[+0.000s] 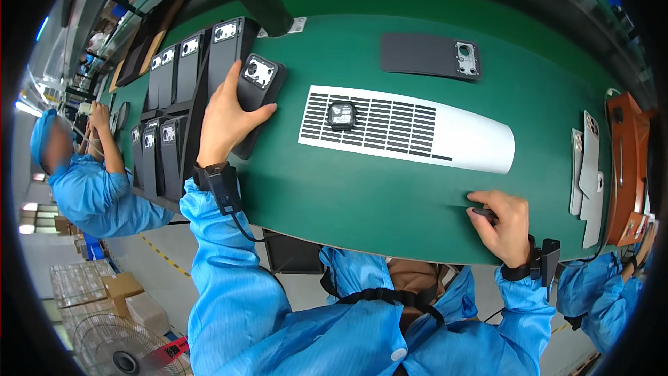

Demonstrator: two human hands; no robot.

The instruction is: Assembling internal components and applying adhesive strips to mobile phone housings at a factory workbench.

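Light-blue work gown fills the foreground. Dark grey rectangular panel with silver camera plate lies at the right side of the black compartmented tray, behind the left hand. Step in hand, as judged: handling this panel; a firm grip would call for closing thumb and fingers on its edges. Left hand: thumb and forefinger spread across the panel; contact cannot be told. Right hand: curled above the green tabletop, thumb and forefinger pinching a small dark item
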